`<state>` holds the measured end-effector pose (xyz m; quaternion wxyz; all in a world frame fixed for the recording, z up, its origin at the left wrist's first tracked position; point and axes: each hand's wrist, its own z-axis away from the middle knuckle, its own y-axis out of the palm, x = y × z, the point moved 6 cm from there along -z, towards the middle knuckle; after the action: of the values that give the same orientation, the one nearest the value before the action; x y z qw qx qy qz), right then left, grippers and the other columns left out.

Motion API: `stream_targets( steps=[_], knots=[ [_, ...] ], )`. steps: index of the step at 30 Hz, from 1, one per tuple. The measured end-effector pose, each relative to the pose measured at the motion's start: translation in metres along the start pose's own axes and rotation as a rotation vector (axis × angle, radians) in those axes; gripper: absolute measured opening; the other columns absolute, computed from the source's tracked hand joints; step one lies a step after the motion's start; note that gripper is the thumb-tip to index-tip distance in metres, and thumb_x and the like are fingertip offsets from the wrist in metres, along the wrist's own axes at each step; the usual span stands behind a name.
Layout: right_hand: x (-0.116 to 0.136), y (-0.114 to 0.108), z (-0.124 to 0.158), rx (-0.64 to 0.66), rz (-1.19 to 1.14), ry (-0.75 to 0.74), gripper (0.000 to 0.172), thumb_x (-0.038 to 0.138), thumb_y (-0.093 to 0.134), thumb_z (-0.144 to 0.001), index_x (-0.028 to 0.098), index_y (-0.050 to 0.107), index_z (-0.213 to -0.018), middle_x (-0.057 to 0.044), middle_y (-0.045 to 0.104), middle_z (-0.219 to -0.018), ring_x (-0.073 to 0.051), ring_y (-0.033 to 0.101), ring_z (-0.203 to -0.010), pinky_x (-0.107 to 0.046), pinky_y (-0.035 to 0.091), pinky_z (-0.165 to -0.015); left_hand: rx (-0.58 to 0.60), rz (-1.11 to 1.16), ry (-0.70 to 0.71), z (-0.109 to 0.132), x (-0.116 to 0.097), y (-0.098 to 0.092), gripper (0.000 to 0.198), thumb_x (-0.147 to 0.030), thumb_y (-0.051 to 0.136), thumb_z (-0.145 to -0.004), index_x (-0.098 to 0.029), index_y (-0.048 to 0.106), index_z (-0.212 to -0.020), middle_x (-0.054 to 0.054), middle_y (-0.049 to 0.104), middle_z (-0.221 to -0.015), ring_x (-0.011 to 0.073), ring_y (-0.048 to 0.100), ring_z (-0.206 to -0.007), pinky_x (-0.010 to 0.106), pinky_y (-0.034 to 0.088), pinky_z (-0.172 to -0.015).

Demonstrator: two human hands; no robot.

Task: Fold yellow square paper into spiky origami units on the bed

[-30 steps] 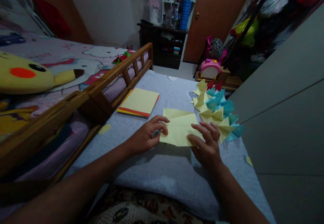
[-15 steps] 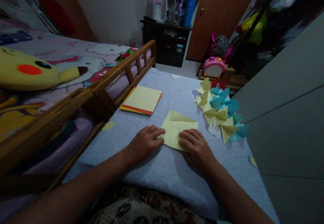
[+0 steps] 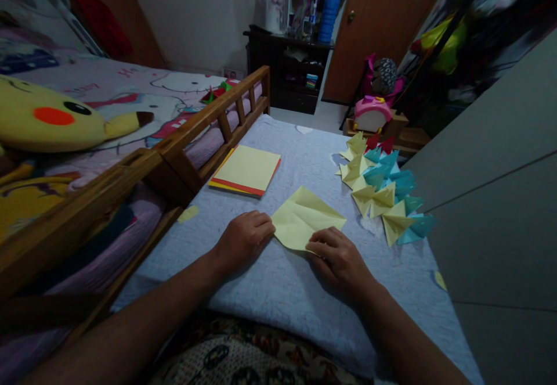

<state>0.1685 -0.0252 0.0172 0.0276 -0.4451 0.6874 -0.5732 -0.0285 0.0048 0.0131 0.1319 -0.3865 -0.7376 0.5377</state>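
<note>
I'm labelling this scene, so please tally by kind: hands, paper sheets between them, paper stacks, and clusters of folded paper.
Hands, left hand and right hand: 2
Yellow sheet: 1
Paper stack: 1
Folded-paper cluster: 1 (overlapping pieces can't be counted singly)
Total: 5

text | reddish lettering (image 3: 86,88) on bedsheet (image 3: 108,72) — too blurred to read

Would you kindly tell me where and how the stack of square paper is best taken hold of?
I would pinch the near right corner of the stack from above and below, coming in from the near right. It lies flat and thin, so a corner seems easiest to lift, and the wooden rail runs along its left side.
</note>
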Motion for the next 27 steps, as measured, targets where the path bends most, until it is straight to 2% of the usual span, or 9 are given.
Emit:
stream_targets(
  steps=[5, 11, 19, 23, 27],
  knots=[
    [-0.016, 0.001, -0.001, -0.028, -0.135, 0.198, 0.025, 0.025, 0.051, -0.098, 0.02, 0.068, -0.081, -0.005, 0.064, -0.083, -0.017, 0.059, -0.08, -0.031, 0.047, -0.074, -0.011, 0.164, -0.064, 0.002, 0.007, 0.002, 0.018, -0.015, 0.052, -0.098, -0.015, 0.066, -0.087, 0.006, 0.063, -0.089, 0.0199, 0.06, -0.083, 0.033, 0.05, -0.074],
    [-0.026, 0.003, -0.002, -0.082, -0.148, 0.294, 0.018, 0.024, 0.051, -0.095, 0.019, 0.064, -0.083, -0.003, 0.064, -0.076, -0.016, 0.058, -0.071, -0.028, 0.044, -0.069, -0.033, 0.322, -0.151, 0.001, 0.014, 0.001, 0.01, -0.015, 0.058, -0.094, -0.017, 0.068, -0.093, 0.006, 0.061, -0.097, 0.0196, 0.06, -0.09, 0.034, 0.051, -0.079],
    [-0.033, 0.004, -0.001, -0.099, -0.14, 0.421, 0.015, 0.028, 0.053, -0.092, 0.019, 0.064, -0.089, -0.002, 0.064, -0.073, -0.017, 0.058, -0.066, -0.028, 0.042, -0.065, 0.014, 0.341, -0.252, 0.0, 0.022, 0.007, 0.009, -0.018, 0.057, -0.094, -0.019, 0.064, -0.089, 0.004, 0.058, -0.096, 0.0209, 0.058, -0.094, 0.038, 0.05, -0.085],
    [-0.035, 0.001, 0.001, -0.177, -0.037, 0.45, 0.014, 0.029, 0.053, -0.089, 0.02, 0.061, -0.081, -0.003, 0.062, -0.074, -0.018, 0.057, -0.07, -0.029, 0.041, -0.067, 0.021, 0.342, -0.277, 0.0, 0.022, 0.007, 0.009, -0.018, 0.056, -0.095, -0.019, 0.062, -0.088, 0.004, 0.057, -0.095, 0.021, 0.058, -0.093, 0.038, 0.05, -0.085],
    [-0.038, 0.002, 0.0, -0.168, 0.009, 0.475, 0.016, 0.03, 0.052, -0.088, 0.021, 0.057, -0.076, -0.003, 0.058, -0.071, -0.019, 0.054, -0.068, -0.03, 0.038, -0.065, 0.022, 0.315, -0.268, -0.003, 0.019, 0.005, 0.01, -0.017, 0.055, -0.095, -0.018, 0.061, -0.087, 0.004, 0.058, -0.094, 0.021, 0.058, -0.092, 0.038, 0.05, -0.085]
  ],
)
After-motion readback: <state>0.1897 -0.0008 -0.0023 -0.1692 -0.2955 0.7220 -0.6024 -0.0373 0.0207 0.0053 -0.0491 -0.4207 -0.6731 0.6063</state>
